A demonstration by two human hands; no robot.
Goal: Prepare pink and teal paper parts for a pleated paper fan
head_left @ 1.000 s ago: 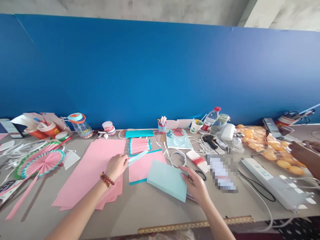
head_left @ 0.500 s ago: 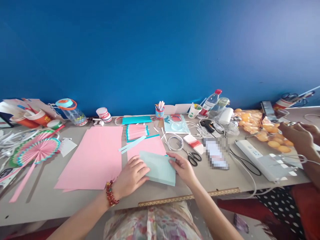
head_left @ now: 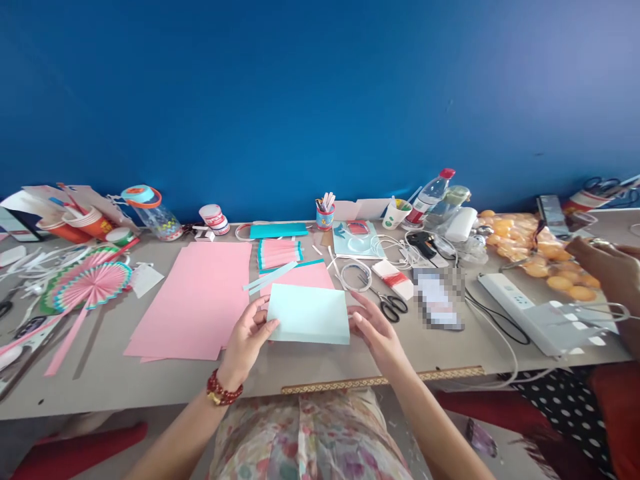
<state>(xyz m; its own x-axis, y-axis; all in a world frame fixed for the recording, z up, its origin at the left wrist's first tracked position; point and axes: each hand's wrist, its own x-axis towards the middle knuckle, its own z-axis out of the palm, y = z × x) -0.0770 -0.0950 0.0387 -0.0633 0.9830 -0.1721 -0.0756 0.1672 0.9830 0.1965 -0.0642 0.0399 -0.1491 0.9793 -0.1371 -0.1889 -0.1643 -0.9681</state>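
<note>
A pale blue folded sheet of paper [head_left: 307, 313] is tilted up towards me over the near part of the table. My left hand [head_left: 245, 343], with a red beaded bracelet on the wrist, pinches its left edge, thumb in front. At the right edge is my right hand [head_left: 377, 333], its fingers and thumb parted and the tips close to the paper; whether they touch it is hard to tell. Just behind lies a pink sheet with a teal border [head_left: 320, 277], partly covered. Pale blue strips [head_left: 270, 277] and a pleated pink paper [head_left: 280, 255] lie beyond.
Large pink sheets [head_left: 195, 300] lie left, beside a pink paper fan [head_left: 93, 287]. Black-handled scissors [head_left: 393, 307], a tape roll [head_left: 356, 275], a phone [head_left: 439, 300] and a power strip [head_left: 520, 313] lie right. Another person's hand [head_left: 605, 267] is at far right.
The pale blue paper has been tilted up and levelled. My left hand has turned from lying over it to pinching its left edge; my right hand's fingers have spread at the right edge.
</note>
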